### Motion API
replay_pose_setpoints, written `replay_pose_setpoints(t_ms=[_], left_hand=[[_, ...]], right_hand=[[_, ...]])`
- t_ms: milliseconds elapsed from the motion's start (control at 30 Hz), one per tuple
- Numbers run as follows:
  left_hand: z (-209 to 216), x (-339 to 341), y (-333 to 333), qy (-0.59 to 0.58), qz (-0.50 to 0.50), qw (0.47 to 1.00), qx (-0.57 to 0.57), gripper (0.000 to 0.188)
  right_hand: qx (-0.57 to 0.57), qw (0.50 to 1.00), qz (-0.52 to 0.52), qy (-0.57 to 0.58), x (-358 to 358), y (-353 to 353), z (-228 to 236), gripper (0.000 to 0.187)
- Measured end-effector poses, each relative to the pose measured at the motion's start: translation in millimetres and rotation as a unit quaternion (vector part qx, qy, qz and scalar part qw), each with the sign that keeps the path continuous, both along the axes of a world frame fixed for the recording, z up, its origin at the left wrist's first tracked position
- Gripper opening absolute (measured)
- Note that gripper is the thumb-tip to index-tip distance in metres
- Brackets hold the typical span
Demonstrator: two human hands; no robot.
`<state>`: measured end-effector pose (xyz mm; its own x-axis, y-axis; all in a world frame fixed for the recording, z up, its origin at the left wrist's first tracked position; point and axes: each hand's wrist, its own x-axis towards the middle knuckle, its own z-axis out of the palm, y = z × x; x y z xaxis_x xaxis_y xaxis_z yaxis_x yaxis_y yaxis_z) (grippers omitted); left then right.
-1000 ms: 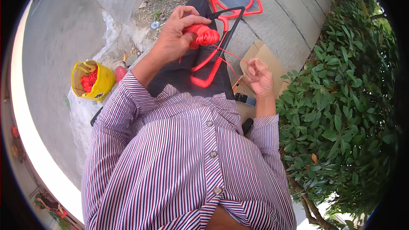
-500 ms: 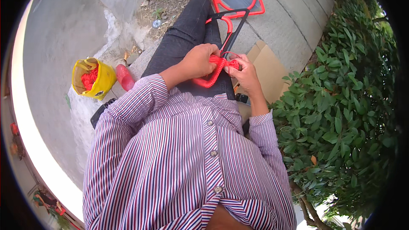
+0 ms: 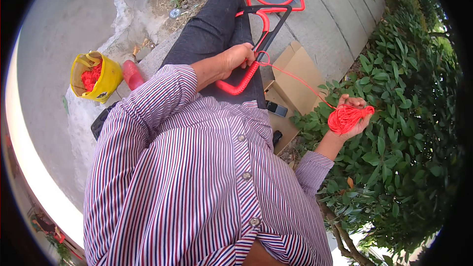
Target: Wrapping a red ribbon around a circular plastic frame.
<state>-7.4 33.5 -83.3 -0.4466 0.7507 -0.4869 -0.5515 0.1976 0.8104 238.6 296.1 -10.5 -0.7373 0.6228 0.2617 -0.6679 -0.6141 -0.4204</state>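
Observation:
A black frame [image 3: 280,25], partly wound with red cord, lies across my legs. My left hand [image 3: 238,58] is closed on the frame beside the tightly wrapped red stretch [image 3: 242,84]. Out to the right, my right hand [image 3: 363,124] is closed around a loose bundle of red cord [image 3: 346,118]. From that bundle a single strand [image 3: 300,81] runs nearly straight back to a small loop at the frame, just right of my left fingers.
A yellow bucket [image 3: 111,83] holding red cord stands at left, next to a red object [image 3: 132,74]. Another red-wrapped frame [image 3: 301,1] lies beyond my foot. An open cardboard box [image 3: 295,76] and a dark phone-like device [image 3: 277,109] sit right of my lap. Leafy bushes [image 3: 394,98] border the right.
My right hand has swung from beside the frame out to the right with the cord bundle, and the strand is now stretched. My left hand stays at the frame.

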Motion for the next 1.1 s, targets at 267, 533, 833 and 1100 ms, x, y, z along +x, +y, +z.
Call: replay_pose_setpoints(t_ms=[267, 533, 833, 1100], left_hand=[[-2, -1, 3, 0.008, -0.015, 1.000, -0.012, 0.025], [-12, -4, 7, -0.040, -0.003, 0.999, -0.004, 0.009], [51, 26, 4, 0.528, 0.097, 0.839, 0.090, 0.037], [39, -15, -30, 0.160, 0.110, 0.972, -0.135, 0.017]], right_hand=[[0.221, 0.869, 0.143, -0.420, -100, -136, -56, 0.015], [0.252, 0.861, 0.226, -0.380, -83, -155, 14, 0.018], [0.156, 0.941, 0.298, -0.044, -82, -130, 92, 0.038], [0.761, 0.466, 0.137, -0.429, -119, -119, -1, 0.032]])
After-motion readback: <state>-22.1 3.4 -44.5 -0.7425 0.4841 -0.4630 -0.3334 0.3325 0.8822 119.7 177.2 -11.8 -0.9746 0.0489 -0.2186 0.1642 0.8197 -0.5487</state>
